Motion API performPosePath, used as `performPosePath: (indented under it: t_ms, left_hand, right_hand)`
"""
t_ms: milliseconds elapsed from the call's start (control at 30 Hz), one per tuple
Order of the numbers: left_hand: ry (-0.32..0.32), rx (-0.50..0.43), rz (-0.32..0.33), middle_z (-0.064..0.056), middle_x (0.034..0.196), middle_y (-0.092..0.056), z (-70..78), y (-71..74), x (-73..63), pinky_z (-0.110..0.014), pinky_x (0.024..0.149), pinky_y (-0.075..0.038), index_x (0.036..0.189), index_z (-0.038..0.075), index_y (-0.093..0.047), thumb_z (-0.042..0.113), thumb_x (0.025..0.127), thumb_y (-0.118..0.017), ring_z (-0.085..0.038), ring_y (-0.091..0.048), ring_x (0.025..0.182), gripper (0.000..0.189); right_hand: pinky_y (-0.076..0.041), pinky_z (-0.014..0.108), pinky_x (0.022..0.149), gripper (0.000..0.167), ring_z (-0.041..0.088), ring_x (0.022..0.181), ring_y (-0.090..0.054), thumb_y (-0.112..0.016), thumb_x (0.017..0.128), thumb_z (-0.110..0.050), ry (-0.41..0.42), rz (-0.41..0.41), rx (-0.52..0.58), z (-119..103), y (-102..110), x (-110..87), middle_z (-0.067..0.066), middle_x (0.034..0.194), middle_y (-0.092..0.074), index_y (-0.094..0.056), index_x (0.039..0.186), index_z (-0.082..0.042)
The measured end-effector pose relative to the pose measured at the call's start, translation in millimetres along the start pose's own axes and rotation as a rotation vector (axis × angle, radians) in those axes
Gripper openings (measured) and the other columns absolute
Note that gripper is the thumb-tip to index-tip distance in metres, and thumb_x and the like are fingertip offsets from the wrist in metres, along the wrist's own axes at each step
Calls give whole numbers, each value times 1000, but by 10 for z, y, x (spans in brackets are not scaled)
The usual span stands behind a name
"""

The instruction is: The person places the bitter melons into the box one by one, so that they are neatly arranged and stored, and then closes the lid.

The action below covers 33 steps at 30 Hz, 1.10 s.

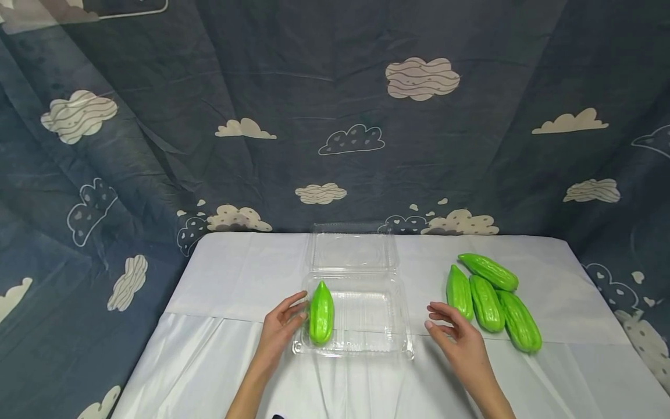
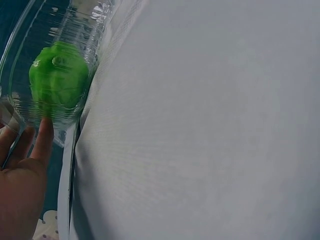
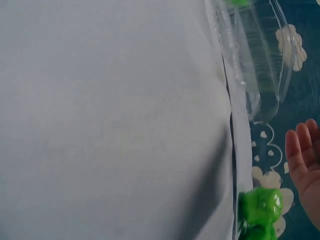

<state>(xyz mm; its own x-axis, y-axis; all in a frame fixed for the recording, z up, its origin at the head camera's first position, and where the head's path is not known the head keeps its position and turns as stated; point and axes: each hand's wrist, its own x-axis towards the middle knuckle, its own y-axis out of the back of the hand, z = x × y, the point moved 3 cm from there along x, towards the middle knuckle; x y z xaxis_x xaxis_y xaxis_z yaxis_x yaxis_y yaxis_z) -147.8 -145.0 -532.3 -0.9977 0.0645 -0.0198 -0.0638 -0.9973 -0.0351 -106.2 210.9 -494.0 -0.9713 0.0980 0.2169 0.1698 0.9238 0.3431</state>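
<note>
A clear plastic clamshell container (image 1: pixel 366 343) lies with its lid (image 1: pixel 353 250) folded back. Inside, along its left wall, is a glossy green bitter gourd (image 1: pixel 321 314), pointed end toward the lid. My left hand (image 1: pixel 282 325) is at the container's left edge, its fingers extended against the outside of the wall. In the left wrist view, the gourd (image 2: pixel 59 77) shows through the plastic just past the fingertips. My right hand (image 1: pixel 460 343) hovers right of the container with fingers loosely bent and nothing in them. Several more bitter gourds (image 1: pixel 487 302) lie just beyond it.
White cloth covers the table (image 1: pixel 209 343). Behind it hangs a dark blue curtain (image 1: pixel 293 87) with cloud prints, close to the table's back edge. A small dark object (image 1: pixel 278 416) shows at the bottom edge of the head view.
</note>
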Motion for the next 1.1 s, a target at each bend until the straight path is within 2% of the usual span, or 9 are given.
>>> performPosePath:
  t_ms: [100, 400, 533, 733, 800, 867, 967, 1033, 1100]
  left_hand:
    - [3, -3, -2, -20, 139, -54, 4, -2, 2, -24, 102, -42, 137, 5, -55, -1, 90, -64, -31, -51, 128, 48]
    - [-2, 8, 4, -18, 139, -54, -12, 7, 3, -26, 103, -41, 137, 5, -56, -1, 91, -64, -31, -51, 128, 47]
    - [-6, 19, 5, -18, 138, -55, -20, 6, 6, -29, 104, -41, 137, 5, -56, 0, 91, -64, -31, -52, 127, 47]
    - [11, 27, 11, -19, 136, -56, -12, 5, -5, -37, 107, -39, 137, 7, -56, 3, 91, -65, -29, -53, 127, 47]
    - [10, 29, 12, -19, 136, -56, -4, 3, -10, -34, 106, -40, 137, 8, -56, 3, 90, -66, -29, -53, 127, 48]
    - [8, 24, 10, -20, 136, -56, -3, 4, -12, -31, 105, -40, 137, 7, -56, 3, 90, -66, -29, -53, 127, 48]
    - [5, 19, 8, -19, 137, -56, 0, 4, -12, -24, 101, -42, 137, 7, -56, 2, 91, -66, -30, -52, 127, 47]
    - [4, 18, 7, -19, 136, -56, -4, 6, -8, -25, 102, -41, 137, 7, -56, 2, 91, -65, -30, -52, 127, 47]
    - [3, 18, 6, -19, 136, -56, -8, 4, 2, -27, 104, -40, 137, 6, -56, 1, 91, -65, -30, -52, 127, 47]
  right_hand:
    - [-49, 14, 85, 38, 9, 107, -59, -69, 93, -8, -7, 18, -21, 41, 74, -39, 11, 123, -62, -59, 129, -5]
    - [-49, 12, 78, 40, -1, 96, -58, -68, 94, -19, -34, 44, -230, 153, 314, -104, 7, 120, -62, -57, 133, -11]
    - [-48, 12, 79, 43, 0, 100, -58, -70, 93, -16, 0, 69, -277, 178, 428, -101, 5, 122, -61, -56, 134, -11]
    - [-39, 9, 83, 49, 2, 106, -51, -77, 86, -11, 44, 138, -414, 235, 591, -87, 3, 121, -61, -59, 131, -12]
    - [-38, 11, 83, 49, 2, 105, -50, -78, 85, -11, 44, 147, -445, 249, 651, -78, 3, 121, -61, -59, 130, -12]
    - [-38, 13, 83, 49, 8, 106, -51, -78, 85, -10, 46, 149, -463, 256, 717, -65, 5, 122, -61, -59, 130, -12]
    - [-44, 28, 85, 50, 22, 107, -55, -77, 86, -8, 56, 148, -488, 270, 808, -42, 9, 123, -60, -58, 132, -10]
    - [-44, 37, 85, 50, 34, 106, -57, -75, 87, -8, 43, 150, -504, 296, 866, -30, 12, 124, -60, -57, 133, -9]
    - [-43, 49, 85, 49, 39, 107, -57, -74, 88, -8, 25, 149, -519, 335, 918, -17, 15, 125, -58, -55, 134, -8]
